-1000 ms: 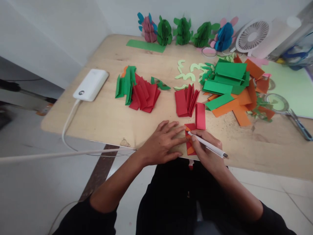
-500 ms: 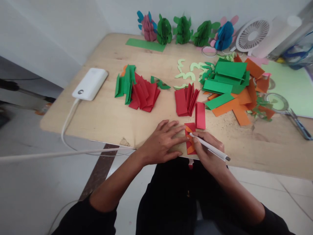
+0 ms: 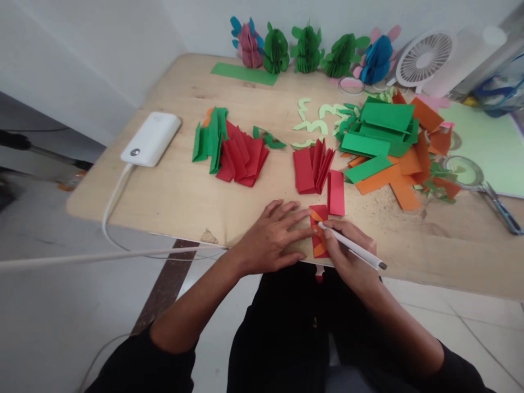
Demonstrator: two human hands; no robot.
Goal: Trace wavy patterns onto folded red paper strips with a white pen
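Note:
At the table's front edge lies a red paper strip [image 3: 322, 209] with an orange paper cutout [image 3: 320, 250] on top of it. My left hand [image 3: 276, 236] is spread flat, its fingertips pressing the left side of these papers. A white pen [image 3: 352, 245] is gripped in my right hand [image 3: 352, 254], its tip down at the orange cutout's edge. Just beyond stand a folded red piece [image 3: 336, 194] and a bunch of folded red papers [image 3: 311, 169].
Folded green [image 3: 210, 141] and red papers [image 3: 243, 158] lie at left, near a white power bank [image 3: 151, 139] with a cable. Green papers [image 3: 387, 117], orange scraps [image 3: 405, 194] and scissors [image 3: 501, 207] are at right. Paper figures [image 3: 307, 49] and a fan [image 3: 424, 59] line the back.
Almost nothing differs. The view has shifted very slightly; both hands, the pen and the papers stay in place.

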